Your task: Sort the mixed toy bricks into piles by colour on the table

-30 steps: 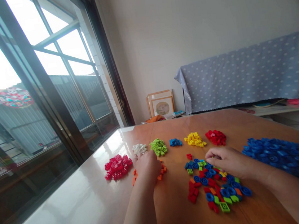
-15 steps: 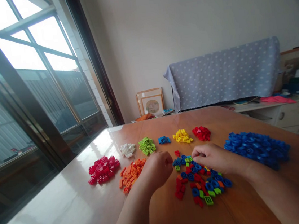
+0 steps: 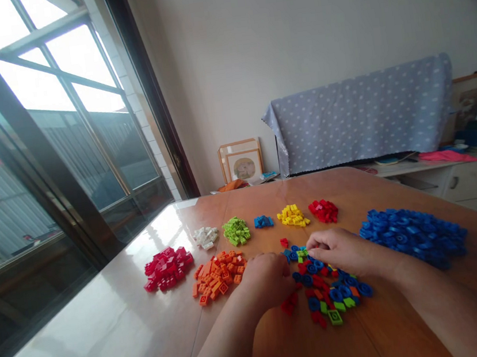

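Observation:
A mixed pile of small toy building bricks (image 3: pixel 322 290) in red, blue, green and orange lies on the table in front of me. My left hand (image 3: pixel 270 279) is at the pile's left edge, fingers curled down, and covers some of its pieces. What its fingertips hold, if anything, is hidden. At the far side of the pile, my right hand (image 3: pixel 336 250) has thumb and fingers pinched together, right beside some green bricks (image 3: pixel 302 253). Whether a piece is between those fingertips cannot be made out. One red brick (image 3: pixel 284 243) lies just beyond the pile.
Sorted heaps stand around: orange bricks (image 3: pixel 218 276), crimson bricks (image 3: pixel 168 268), white bricks (image 3: pixel 206 237), lime bricks (image 3: pixel 236 231), small blue bricks (image 3: pixel 263 222), yellow bricks (image 3: pixel 292 216), red bricks (image 3: pixel 324 211). A large blue heap (image 3: pixel 413 235) lies beside my right forearm on the wooden table (image 3: pixel 121 326).
My left hand has moved right and nearer to me, over the mixed pile's left edge, where it now covers a green brick seen before. My right hand stays almost in place.

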Available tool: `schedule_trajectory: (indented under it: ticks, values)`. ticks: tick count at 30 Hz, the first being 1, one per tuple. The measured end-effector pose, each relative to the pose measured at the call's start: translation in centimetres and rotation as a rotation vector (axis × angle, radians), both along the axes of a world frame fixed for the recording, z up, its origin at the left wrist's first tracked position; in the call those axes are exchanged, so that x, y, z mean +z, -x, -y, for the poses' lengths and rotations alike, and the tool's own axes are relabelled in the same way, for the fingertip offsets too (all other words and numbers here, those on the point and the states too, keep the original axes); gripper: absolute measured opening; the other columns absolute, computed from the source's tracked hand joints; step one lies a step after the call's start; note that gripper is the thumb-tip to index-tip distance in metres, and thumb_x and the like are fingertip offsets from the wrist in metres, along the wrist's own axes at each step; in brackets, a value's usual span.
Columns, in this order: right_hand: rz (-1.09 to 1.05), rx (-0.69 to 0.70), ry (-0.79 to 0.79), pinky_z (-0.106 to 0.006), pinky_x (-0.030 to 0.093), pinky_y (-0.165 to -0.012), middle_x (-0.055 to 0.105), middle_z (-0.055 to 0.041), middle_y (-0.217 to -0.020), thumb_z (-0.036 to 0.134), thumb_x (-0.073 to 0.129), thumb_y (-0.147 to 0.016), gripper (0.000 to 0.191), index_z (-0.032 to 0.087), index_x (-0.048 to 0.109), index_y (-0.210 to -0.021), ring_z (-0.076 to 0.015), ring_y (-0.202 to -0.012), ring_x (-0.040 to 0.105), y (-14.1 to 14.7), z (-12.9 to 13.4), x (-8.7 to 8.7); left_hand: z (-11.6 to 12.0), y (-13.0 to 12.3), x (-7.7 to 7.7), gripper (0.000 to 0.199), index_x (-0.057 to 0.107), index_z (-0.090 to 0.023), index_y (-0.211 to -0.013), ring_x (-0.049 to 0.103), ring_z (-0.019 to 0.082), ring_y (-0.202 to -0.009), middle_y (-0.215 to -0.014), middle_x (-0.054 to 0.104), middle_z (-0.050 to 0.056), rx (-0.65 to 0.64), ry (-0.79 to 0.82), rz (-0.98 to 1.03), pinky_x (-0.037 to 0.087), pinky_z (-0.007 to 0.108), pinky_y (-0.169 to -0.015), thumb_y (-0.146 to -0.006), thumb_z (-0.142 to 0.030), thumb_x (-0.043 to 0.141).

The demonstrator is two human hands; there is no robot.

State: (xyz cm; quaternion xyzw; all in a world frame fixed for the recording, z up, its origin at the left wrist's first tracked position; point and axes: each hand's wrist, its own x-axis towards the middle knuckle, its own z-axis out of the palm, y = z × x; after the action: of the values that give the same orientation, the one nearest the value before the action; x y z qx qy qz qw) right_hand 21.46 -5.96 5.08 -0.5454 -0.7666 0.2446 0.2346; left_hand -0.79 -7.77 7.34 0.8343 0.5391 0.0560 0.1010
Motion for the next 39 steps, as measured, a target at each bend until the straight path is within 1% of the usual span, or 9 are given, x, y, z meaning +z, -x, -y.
schedule_trajectory:
  ticks: [7,13,17,21,25,28,32,35,39]
  values:
    - [0.012,0.007,-0.026,-0.024,0.033,-0.055,0.066,0.0004,-0.068,0.040,0.055,-0.086,0.026,0.019,0.069,-0.090,-0.0148,-0.063,0.057,-0.2,-0.3,-0.5,-0.2,0.6,0.5,0.011,0.067,-0.025,-0.079,0.060,0.019,-0.077,-0.079,0.069,0.000,0.068,0.011,0.083,0.042,0.027,-0.068,-0.071,-0.032,0.062]
    - [0.022,0.017,-0.017,-0.024,0.034,-0.055,0.068,-0.0003,-0.071,0.040,0.054,-0.086,0.027,0.019,0.069,-0.091,-0.0149,-0.063,0.057,-0.6,-0.6,-0.6,-1.5,5.3,1.9,0.010,0.067,-0.025,-0.079,0.058,0.025,-0.097,-0.092,0.069,0.004,0.278,-0.159,0.023,0.041,0.037,-0.085,-0.075,-0.026,0.059]
    - [0.016,0.015,-0.032,-0.024,0.035,-0.056,0.068,-0.0003,-0.071,0.040,0.054,-0.085,0.027,0.019,0.069,-0.091,-0.0150,-0.063,0.057,-0.8,-0.7,-0.8,-2.0,7.5,1.9,0.014,0.068,-0.026,-0.080,0.053,0.032,-0.105,-0.105,0.066,0.008,0.366,-0.237,-0.072,0.038,0.048,-0.088,-0.079,-0.030,0.055]
    - [-0.019,0.009,-0.034,-0.024,0.035,-0.055,0.067,-0.0001,-0.069,0.041,0.054,-0.085,0.028,0.018,0.069,-0.092,-0.0147,-0.062,0.057,-0.9,-0.7,-0.7,-2.0,7.5,2.0,0.020,0.069,-0.025,-0.083,0.053,0.033,-0.105,-0.109,0.065,0.011,0.434,-0.227,-0.111,0.037,0.049,-0.088,-0.084,-0.028,0.049]
    - [-0.020,-0.004,-0.035,-0.023,0.034,-0.054,0.066,0.0003,-0.067,0.041,0.054,-0.084,0.027,0.018,0.069,-0.089,-0.0143,-0.061,0.056,-1.1,-0.6,-0.1,-2.1,6.9,2.5,0.020,0.068,-0.025,-0.090,0.051,0.032,-0.109,-0.116,0.064,0.009,0.526,-0.286,-0.067,0.038,0.045,-0.088,-0.082,-0.023,0.049]
    - [-0.018,-0.023,-0.041,-0.023,0.034,-0.054,0.065,0.0000,-0.068,0.039,0.055,-0.083,0.025,0.017,0.068,-0.085,-0.0143,-0.062,0.056,-1.7,-0.3,0.5,-2.4,6.1,2.2,0.019,0.067,-0.025,-0.090,0.053,0.029,-0.106,-0.110,0.065,0.007,0.423,-0.282,-0.004,0.039,0.040,-0.087,-0.080,-0.022,0.051]
    - [0.029,-0.040,0.009,-0.022,0.031,-0.051,0.064,-0.0001,-0.066,0.036,0.053,-0.084,0.023,0.017,0.066,-0.081,-0.0135,-0.061,0.055,-2.9,0.1,1.0,-2.1,4.2,0.6,0.016,0.065,-0.023,-0.090,0.057,0.022,-0.096,-0.098,0.067,0.004,0.141,-0.224,0.124,0.042,0.030,-0.080,-0.081,-0.020,0.052]
    - [0.104,-0.053,0.038,-0.021,0.030,-0.051,0.065,-0.0006,-0.068,0.034,0.056,-0.082,0.019,0.017,0.066,-0.080,-0.0130,-0.062,0.054,-3.6,0.3,1.4,-1.0,2.4,-0.2,0.013,0.065,-0.023,-0.092,0.057,0.021,-0.094,-0.097,0.065,0.004,-0.027,-0.210,0.173,0.042,0.029,-0.078,-0.086,-0.025,0.053]
    - [0.197,-0.066,0.082,-0.021,0.030,-0.052,0.066,-0.0011,-0.070,0.032,0.058,-0.081,0.016,0.017,0.065,-0.078,-0.0123,-0.061,0.053,-3.9,0.4,1.8,0.8,-0.1,0.0,0.015,0.067,-0.026,-0.096,0.055,0.023,-0.096,-0.098,0.064,0.005,-0.186,-0.205,0.183,0.043,0.032,-0.081,-0.089,-0.034,0.056]
